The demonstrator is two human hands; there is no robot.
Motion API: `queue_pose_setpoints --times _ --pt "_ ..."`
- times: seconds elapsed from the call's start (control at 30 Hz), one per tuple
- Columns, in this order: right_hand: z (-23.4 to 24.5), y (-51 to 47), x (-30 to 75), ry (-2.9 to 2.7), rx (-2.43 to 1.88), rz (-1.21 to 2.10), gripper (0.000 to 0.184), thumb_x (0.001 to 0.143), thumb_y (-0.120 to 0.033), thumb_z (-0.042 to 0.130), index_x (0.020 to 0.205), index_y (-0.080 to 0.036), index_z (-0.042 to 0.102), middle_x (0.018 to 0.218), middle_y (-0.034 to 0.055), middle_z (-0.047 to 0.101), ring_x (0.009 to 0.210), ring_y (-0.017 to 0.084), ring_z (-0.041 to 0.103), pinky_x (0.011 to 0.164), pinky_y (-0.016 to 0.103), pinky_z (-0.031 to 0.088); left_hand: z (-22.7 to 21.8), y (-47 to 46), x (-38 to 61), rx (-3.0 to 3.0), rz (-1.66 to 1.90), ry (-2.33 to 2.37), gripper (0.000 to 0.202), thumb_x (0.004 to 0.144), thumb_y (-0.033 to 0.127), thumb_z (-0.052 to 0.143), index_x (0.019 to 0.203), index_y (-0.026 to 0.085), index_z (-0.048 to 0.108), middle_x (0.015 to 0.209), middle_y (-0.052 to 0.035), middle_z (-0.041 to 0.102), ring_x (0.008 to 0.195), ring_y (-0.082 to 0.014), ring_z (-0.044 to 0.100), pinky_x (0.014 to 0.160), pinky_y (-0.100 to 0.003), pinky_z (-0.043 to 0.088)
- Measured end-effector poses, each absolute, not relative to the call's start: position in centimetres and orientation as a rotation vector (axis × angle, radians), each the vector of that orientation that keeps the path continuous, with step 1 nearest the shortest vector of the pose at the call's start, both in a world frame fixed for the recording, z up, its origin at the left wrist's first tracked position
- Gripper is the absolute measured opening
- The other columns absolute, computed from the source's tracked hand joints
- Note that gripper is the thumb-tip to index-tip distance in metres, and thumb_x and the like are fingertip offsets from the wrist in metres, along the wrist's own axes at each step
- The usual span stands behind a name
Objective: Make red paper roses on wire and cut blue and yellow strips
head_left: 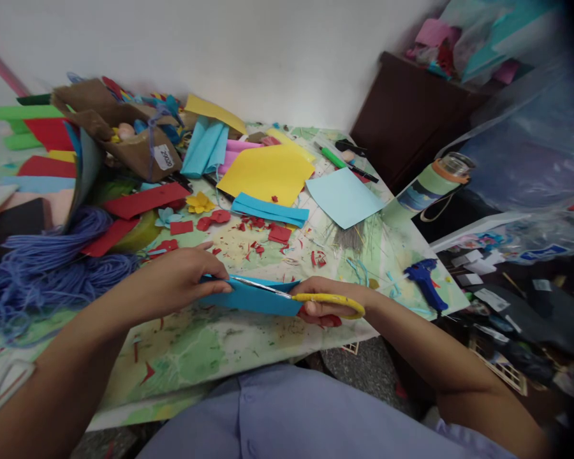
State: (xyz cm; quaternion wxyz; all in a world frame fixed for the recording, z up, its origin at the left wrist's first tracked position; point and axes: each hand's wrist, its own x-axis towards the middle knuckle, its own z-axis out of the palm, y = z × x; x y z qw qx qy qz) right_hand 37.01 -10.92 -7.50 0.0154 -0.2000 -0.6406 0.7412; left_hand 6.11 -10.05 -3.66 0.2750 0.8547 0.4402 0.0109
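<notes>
Pinching folded blue paper, the left hand nears yellow-handled scissors gripped by the right hand.

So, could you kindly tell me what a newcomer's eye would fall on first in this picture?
Front and centre, the left hand grips a blue paper while the right hand holds yellow-handled scissors against it. Just beyond them, red paper scraps litter the green-patterned table cover, and a large heap of blue yarn sprawls at the left.

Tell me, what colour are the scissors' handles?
The scissors have yellow handles, shown best in the head view.
</notes>
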Motion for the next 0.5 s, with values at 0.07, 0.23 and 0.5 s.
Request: queue_pose_setpoints --times 0.07,0.23,0.5 --pt "-7.4 -11.1 37.0 -1.948 -0.702 2.317 0.053 0.084 -0.069 0.056 0.071 -0.019 0.044 0.052 -0.0092 0.044 0.038 0.003 0.039 0.032 0.015 0.031 -3.7 -10.1 6.1 2.29 0.023 1.196 0.029 0.086 0.046 0.054 0.078 0.023 0.071 0.073 -0.0003 0.069 0.068 -0.0162 0.061 0.07 -0.028 0.043" --pt "-7.4 -11.3 36.9 -1.875 -0.745 2.336 0.052 0.08 -0.066 0.064 0.072 -0.019 0.045 0.05 -0.0121 0.039 0.035 0.002 0.037 0.03 0.014 0.029 -3.8 -10.1 6.2 2.288 0.028 1.17 0.031 0.086 0.048 0.054 0.077 0.023 0.071 0.073 -0.0005 0.069 0.069 -0.0161 0.061 0.075 -0.029 0.044" --pt "-7.9 -11.0 37.5 -1.894 -0.727 2.291 0.048 0.082 -0.063 0.064 0.075 -0.017 0.05 0.049 -0.0121 0.041 0.034 0.001 0.034 0.031 0.014 0.031 -3.2 -10.3 4.5 2.27 0.028 1.297 0.034 0.087 0.05 0.053 0.09 0.022 0.072 0.086 -0.0027 0.07 0.078 -0.0183 0.062 0.073 -0.028 0.045"
